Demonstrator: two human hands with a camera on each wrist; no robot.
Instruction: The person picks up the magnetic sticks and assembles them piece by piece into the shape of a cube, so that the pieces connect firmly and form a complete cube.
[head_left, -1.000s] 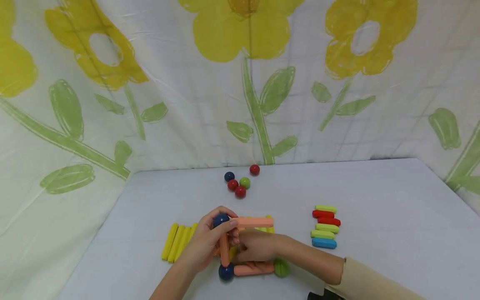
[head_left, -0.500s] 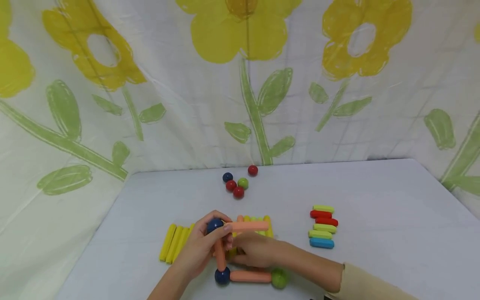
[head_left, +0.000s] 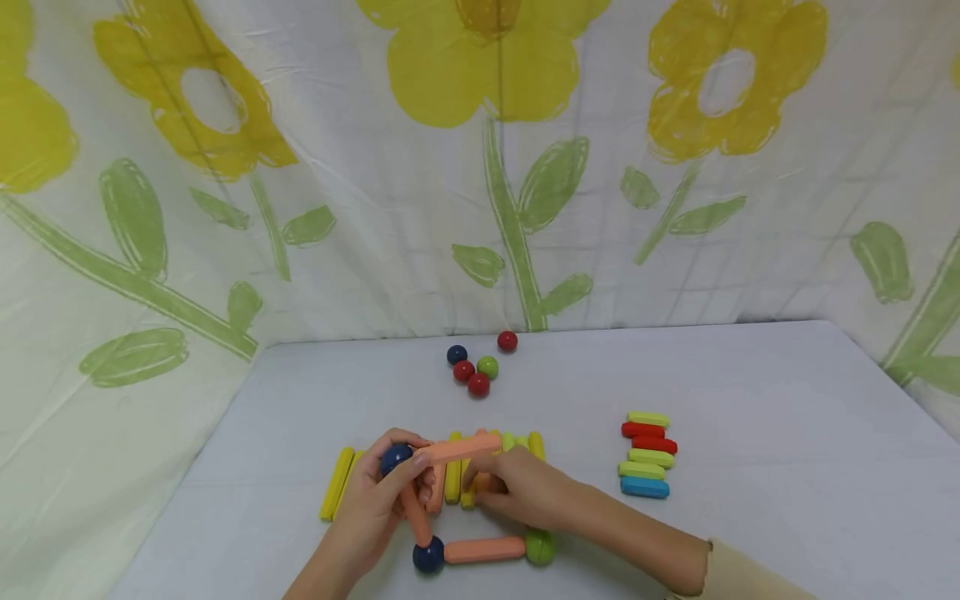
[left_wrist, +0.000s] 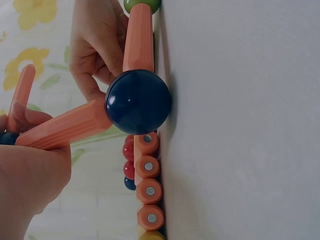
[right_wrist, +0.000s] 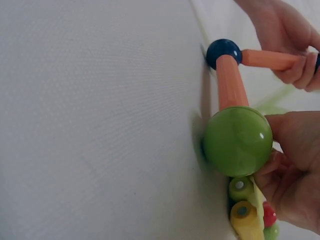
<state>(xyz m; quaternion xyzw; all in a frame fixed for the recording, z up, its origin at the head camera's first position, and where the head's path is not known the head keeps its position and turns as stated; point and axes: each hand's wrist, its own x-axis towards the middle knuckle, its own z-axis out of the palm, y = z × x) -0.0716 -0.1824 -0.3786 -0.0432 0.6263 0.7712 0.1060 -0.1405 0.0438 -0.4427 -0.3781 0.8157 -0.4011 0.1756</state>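
My left hand (head_left: 375,492) holds a jointed frame by its upper corner, a dark blue ball (head_left: 395,457), with the thumb over the joint. From that ball an orange stick (head_left: 467,448) points right. A second orange stick (head_left: 416,515) slants down to another blue ball (head_left: 428,555). A third orange stick (head_left: 483,550) runs along the table to a green ball (head_left: 540,547). My right hand (head_left: 528,490) reaches behind this frame with bent fingers, low over a row of sticks (head_left: 453,471). I cannot tell whether it grips one.
Blue, red and green balls (head_left: 478,384) lie at the back. Short lime, red and blue sticks (head_left: 645,487) are laid out at the right. Yellow sticks (head_left: 337,483) lie left of my left hand. A flower-patterned cloth (head_left: 375,250) hangs behind the table.
My left hand has shifted left with the frame, and its upper stick now tilts up to the right. My right hand has moved slightly right and back, uncovering more yellow and orange sticks.
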